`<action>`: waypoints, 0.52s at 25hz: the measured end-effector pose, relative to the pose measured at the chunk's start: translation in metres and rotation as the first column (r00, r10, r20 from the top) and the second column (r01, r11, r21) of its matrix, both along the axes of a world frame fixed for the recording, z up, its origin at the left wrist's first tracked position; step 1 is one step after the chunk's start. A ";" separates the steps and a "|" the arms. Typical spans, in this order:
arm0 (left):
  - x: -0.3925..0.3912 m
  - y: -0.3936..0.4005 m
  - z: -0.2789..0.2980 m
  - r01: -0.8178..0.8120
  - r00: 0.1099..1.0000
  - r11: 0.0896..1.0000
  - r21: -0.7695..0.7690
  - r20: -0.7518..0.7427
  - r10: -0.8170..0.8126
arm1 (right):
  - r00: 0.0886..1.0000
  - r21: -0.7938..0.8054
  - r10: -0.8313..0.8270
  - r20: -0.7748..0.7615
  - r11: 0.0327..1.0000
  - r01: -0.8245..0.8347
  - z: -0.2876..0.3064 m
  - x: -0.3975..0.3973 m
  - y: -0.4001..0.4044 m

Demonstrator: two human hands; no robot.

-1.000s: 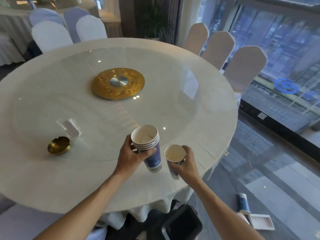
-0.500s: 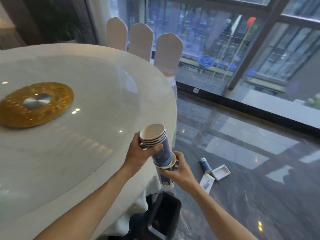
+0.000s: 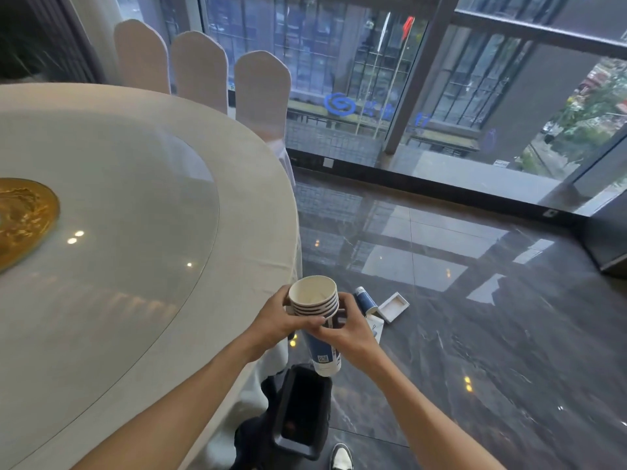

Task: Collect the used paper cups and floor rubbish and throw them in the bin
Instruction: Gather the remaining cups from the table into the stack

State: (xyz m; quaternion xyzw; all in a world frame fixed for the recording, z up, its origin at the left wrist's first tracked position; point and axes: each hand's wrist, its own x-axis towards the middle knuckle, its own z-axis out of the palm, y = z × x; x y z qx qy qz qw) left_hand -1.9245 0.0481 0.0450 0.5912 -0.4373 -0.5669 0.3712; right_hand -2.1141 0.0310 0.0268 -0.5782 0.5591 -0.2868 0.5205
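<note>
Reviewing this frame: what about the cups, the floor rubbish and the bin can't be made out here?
Head view only:
- Stack of cups: exact count unclear; both the left hand and right hand cover the sides.
- Flat packet: mostly hidden behind the right hand.
- Bin: inside too dark to see contents.
- Cup print: too small to read.

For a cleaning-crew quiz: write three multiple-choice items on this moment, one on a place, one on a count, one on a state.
1. Where does the black bin stand?
A. on the table
B. on the floor below the cup stack
C. by the window

2. How many covered chairs show beyond the table?
A. one
B. three
C. five

3. How is the cup stack held?
A. by both hands
B. by one hand
C. standing free on the table

Answers: 1 B, its opening sits under the cups. 2 B, three white backs in a row. 3 A, left hand and right hand both wrap it.
</note>
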 end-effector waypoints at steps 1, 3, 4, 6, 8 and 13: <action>0.001 0.001 -0.002 0.004 0.999 1.000 0.024 -0.041 -0.003 | 1.000 -0.001 0.006 -0.006 1.000 -0.006 0.000 -0.001 0.002; 0.003 0.004 -0.003 0.020 0.995 0.996 0.085 -0.095 -0.012 | 1.000 0.009 0.001 -0.014 1.000 -0.001 -0.004 -0.003 0.006; 0.003 0.005 -0.005 0.032 0.995 0.992 0.118 -0.101 -0.020 | 1.000 0.015 -0.003 -0.011 1.000 0.003 -0.006 -0.004 0.008; 0.003 0.007 -0.010 0.034 0.995 0.981 0.190 -0.102 -0.014 | 1.000 0.034 0.012 -0.027 0.999 -0.011 -0.011 -0.007 0.015; 0.000 0.008 -0.020 -0.008 0.996 0.967 0.253 -0.089 0.032 | 0.996 0.045 0.033 -0.078 0.999 -0.030 -0.018 -0.009 0.022; -0.017 0.020 -0.072 -0.076 0.993 0.937 0.341 -0.060 0.102 | 0.978 0.190 0.113 -0.172 0.979 -0.080 -0.056 -0.024 0.031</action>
